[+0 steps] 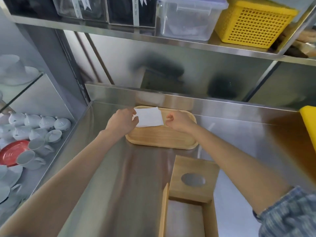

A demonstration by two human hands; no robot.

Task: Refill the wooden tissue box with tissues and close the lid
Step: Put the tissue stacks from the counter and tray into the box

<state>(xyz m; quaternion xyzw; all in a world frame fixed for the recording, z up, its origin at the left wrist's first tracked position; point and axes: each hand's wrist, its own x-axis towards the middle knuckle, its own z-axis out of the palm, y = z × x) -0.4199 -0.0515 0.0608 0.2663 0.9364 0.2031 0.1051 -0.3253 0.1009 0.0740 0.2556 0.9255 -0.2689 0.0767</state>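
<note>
A white folded tissue stack [149, 117] lies on a wooden tray [162, 138] at the back of the steel counter. My left hand [122, 121] pinches the stack's left edge. My right hand [178, 120] is curled at the stack's right edge, touching or nearly touching it. The wooden tissue box [206, 221] stands open near the bottom of the view, nothing white visible inside. Its lid [194, 179], with an oval hole, lies just behind the box on the counter.
White teapots and cups [39, 129] and a red plate [12, 152] fill the left shelf. An overhead shelf holds a clear container [189, 19] and a yellow basket [253, 24]. A yellow object [309, 120] sits at the right edge.
</note>
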